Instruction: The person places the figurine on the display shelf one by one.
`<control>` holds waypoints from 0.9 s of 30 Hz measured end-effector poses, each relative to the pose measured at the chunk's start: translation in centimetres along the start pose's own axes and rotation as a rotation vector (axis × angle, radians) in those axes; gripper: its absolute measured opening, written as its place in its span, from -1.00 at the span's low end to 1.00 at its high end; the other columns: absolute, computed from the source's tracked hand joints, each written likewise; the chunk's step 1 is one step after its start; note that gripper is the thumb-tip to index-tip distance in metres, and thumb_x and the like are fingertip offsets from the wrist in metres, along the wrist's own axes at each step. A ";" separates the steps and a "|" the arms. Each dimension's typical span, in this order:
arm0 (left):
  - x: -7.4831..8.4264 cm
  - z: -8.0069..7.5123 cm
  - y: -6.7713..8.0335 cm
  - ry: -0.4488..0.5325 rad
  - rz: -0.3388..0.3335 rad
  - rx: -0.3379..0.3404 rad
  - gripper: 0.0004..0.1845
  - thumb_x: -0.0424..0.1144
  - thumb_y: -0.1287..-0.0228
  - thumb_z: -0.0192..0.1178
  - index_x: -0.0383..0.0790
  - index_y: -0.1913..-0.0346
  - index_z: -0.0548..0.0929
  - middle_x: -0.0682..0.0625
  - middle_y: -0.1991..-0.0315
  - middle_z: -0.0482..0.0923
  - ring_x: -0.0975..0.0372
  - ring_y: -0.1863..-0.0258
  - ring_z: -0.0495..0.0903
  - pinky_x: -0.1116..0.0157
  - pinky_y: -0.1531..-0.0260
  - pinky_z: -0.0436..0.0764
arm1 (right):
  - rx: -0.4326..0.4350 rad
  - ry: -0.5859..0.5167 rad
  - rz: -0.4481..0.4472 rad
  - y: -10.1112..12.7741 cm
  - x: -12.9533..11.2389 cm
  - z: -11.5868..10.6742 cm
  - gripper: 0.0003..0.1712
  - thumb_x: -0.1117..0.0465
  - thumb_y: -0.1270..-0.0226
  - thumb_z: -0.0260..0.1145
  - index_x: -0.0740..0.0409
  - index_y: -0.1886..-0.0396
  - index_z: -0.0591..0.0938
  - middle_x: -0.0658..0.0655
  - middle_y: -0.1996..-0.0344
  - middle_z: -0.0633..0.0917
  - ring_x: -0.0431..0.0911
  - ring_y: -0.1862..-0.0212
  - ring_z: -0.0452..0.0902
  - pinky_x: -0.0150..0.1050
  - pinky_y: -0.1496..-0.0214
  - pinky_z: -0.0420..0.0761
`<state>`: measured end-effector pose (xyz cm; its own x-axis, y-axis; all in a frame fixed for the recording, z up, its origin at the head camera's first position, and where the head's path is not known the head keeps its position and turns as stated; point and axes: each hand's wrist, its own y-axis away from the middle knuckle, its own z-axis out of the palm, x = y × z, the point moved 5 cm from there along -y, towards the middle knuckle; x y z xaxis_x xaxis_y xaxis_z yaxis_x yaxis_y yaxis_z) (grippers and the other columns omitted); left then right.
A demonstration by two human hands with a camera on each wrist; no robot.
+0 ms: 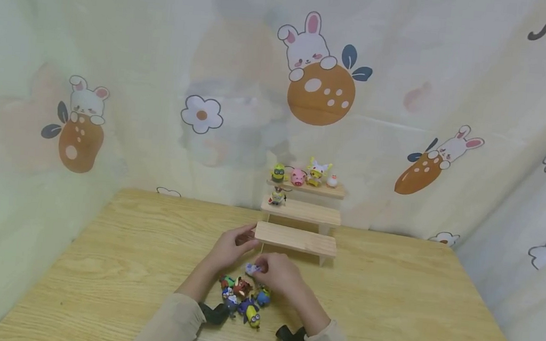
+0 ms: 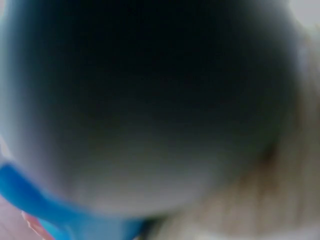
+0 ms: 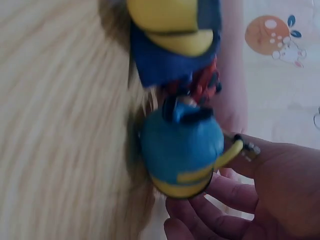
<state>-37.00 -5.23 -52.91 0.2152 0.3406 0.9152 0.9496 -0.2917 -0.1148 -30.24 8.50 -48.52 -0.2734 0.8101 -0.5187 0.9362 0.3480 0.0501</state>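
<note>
A person is sorting small toy figures from a pile (image 1: pixel 243 295) lying on the wooden table (image 1: pixel 102 264) nearest the body, and the work looks to be mid-way, with a figure just being picked. The right hand (image 1: pixel 280 274) is pinching a small pale figure (image 1: pixel 252 268) just above the pile, fingers curled. The left hand (image 1: pixel 231 245) is reaching forward, its fingertips gripping the end of the bottom step of the wooden stand (image 1: pixel 296 239). Farther back, five figures are standing on the upper steps. The next move is calling for a steady lift toward a free step.
</note>
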 end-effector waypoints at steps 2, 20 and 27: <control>0.1 -0.1 0.0 -0.009 0.006 0.003 -0.38 0.08 -0.22 0.22 0.07 -0.35 0.38 0.01 -0.03 0.59 0.16 0.02 0.59 0.17 -0.08 0.56 | -0.001 -0.012 0.010 0.0 0.5 -0.2 -0.74 0.09 -0.15 0.37 0.11 0.21 0.70 0.00 0.40 0.70 -0.19 0.36 0.55 -0.28 0.31 0.56; 0.3 -0.1 0.2 -0.024 -0.014 -0.001 -0.36 0.08 -0.20 0.23 0.09 -0.35 0.37 0.02 -0.03 0.59 0.18 0.03 0.58 0.16 -0.10 0.55 | -0.068 -0.078 -0.047 0.3 3.3 -1.0 -0.68 0.31 -0.02 0.39 0.23 0.15 0.61 0.13 0.28 0.64 -0.08 0.23 0.52 -0.17 0.15 0.58; 0.3 0.1 0.2 -0.018 -0.016 -0.001 -0.37 0.05 -0.21 0.24 0.07 -0.35 0.37 0.02 -0.01 0.60 0.17 0.04 0.59 0.16 -0.09 0.55 | -0.055 -0.117 -0.026 0.4 3.7 -1.3 -0.67 0.35 0.00 0.41 0.16 0.19 0.55 0.08 0.32 0.61 -0.11 0.27 0.49 -0.21 0.22 0.54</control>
<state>-36.76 -5.08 -52.70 0.2040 0.3613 0.9098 0.9528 -0.2868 -0.0998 -31.13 12.28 -49.34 -0.2670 0.7412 -0.6159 0.9147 0.3960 0.0801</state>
